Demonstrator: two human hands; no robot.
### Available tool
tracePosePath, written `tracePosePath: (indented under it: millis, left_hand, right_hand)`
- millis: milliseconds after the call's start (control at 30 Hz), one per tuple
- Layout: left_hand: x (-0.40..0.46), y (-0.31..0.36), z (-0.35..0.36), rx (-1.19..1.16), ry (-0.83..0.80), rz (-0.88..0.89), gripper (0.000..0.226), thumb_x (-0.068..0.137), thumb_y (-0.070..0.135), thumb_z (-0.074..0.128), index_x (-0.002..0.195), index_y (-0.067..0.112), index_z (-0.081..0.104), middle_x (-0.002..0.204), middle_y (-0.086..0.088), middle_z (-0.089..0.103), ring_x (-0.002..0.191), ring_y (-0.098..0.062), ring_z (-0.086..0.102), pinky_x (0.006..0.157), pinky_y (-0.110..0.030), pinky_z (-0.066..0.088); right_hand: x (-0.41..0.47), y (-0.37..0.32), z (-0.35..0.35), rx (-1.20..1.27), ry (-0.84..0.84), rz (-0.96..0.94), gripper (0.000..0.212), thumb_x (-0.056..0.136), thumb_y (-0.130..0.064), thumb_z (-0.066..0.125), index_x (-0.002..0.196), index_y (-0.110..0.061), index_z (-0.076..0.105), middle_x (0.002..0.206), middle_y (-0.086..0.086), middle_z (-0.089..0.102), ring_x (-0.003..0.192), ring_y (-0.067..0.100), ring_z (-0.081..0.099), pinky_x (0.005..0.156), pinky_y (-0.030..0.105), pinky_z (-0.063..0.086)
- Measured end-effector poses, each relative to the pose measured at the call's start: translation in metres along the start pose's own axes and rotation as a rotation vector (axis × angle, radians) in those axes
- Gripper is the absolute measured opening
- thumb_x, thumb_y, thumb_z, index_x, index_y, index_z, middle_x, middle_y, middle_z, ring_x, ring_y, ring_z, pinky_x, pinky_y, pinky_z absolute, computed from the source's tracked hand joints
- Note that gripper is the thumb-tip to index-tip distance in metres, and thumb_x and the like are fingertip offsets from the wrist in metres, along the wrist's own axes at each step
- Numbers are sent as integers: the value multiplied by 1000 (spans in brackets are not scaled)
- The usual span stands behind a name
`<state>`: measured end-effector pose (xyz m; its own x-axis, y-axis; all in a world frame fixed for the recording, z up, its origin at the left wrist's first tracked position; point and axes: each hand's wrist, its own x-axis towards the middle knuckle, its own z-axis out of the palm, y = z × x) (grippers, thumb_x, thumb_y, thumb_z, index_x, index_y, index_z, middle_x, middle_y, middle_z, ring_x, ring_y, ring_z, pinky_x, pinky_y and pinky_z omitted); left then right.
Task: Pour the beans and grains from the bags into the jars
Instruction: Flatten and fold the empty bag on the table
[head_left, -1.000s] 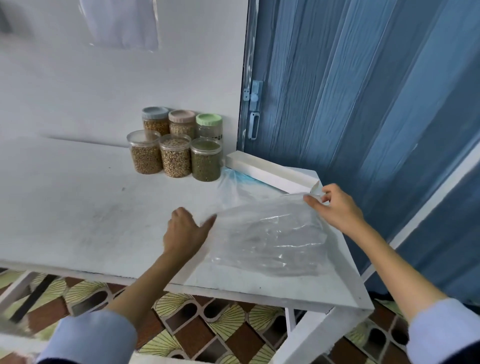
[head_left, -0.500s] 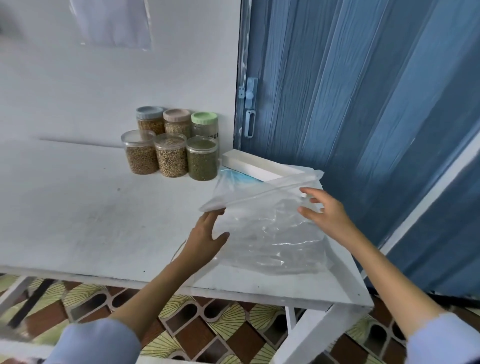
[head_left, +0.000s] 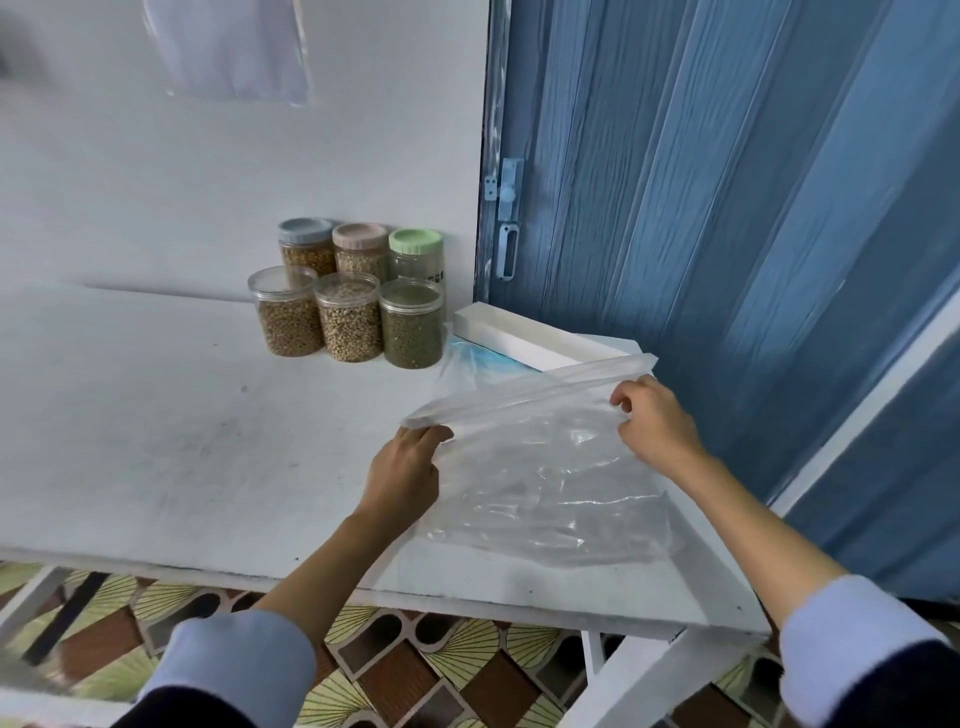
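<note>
I see both hands on one clear plastic bag (head_left: 545, 483) at the desk's right end, near the front edge. Left hand (head_left: 402, 475) pinches the bag's upper-left corner, fingers curled over the rim. Right hand (head_left: 654, 426) pinches the film near the upper-right part, fingers curled in. The top edge of the bag is lifted off the desk (head_left: 156, 441) and stretched between the two hands as a folded strip; the lower part lies flat and wrinkled on the surface. Bag looks empty from here, I can't make out any contents.

Behind it, toward the back right corner, a second bag with a blue tint (head_left: 467, 361) lies partly under the first one. A long white box (head_left: 514, 338) sits just beyond that, running diagonally along the right edge next to the blue door (head_left: 727, 208).

Six jars sit in two rows at the back edge against the wall. Front row, clear lids: left jar with brown beans (head_left: 285, 312), middle jar with pale grains (head_left: 349, 318), right jar with green beans (head_left: 412, 323). Back row: grey-lidded jar (head_left: 306, 247), pink-lidded jar (head_left: 360, 252), green-lidded jar (head_left: 416, 254). All lids on. The green-lidded one looks mostly clear, so I can't tell its fill.

Jars stand well apart from both hands. Light blue sleeves (head_left: 234, 670) visible at the bottom of the head view.
</note>
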<state>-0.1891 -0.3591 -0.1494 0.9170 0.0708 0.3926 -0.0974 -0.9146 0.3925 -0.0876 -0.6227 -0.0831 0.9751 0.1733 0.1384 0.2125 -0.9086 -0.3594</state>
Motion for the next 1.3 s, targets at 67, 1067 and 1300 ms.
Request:
tracePosePath:
  millis: [67, 1067, 1300]
  left_hand:
    - [3, 0, -1, 70, 2, 21, 53, 48, -19, 62, 94, 5, 68, 95, -14, 70, 85, -37, 65, 53, -35, 51]
    - [3, 6, -20, 109, -234, -225, 51, 97, 10, 37, 147, 16, 30, 143, -11, 44, 126, -28, 44, 99, -37, 39]
    - [-4, -2, -24, -68, -259, -305, 41, 99, 32, 41, 131, 6, 44, 131, -9, 46, 118, -25, 46, 96, -39, 40]
  right_hand:
    - [-1, -1, 0, -8, 64, 24, 27, 85, 0, 51, 109, -9, 60, 116, 4, 51, 108, 26, 50, 75, 32, 41]
    - [-16, 5, -11, -262, -128, -100, 51, 99, -10, 32, 135, -41, 49, 140, -1, 50, 121, 30, 48, 76, 28, 31]
    - [-21, 14, -22, 0, -101, 5, 38, 91, -48, 53, 118, -24, 66, 121, 2, 65, 116, 26, 55, 91, 37, 47]
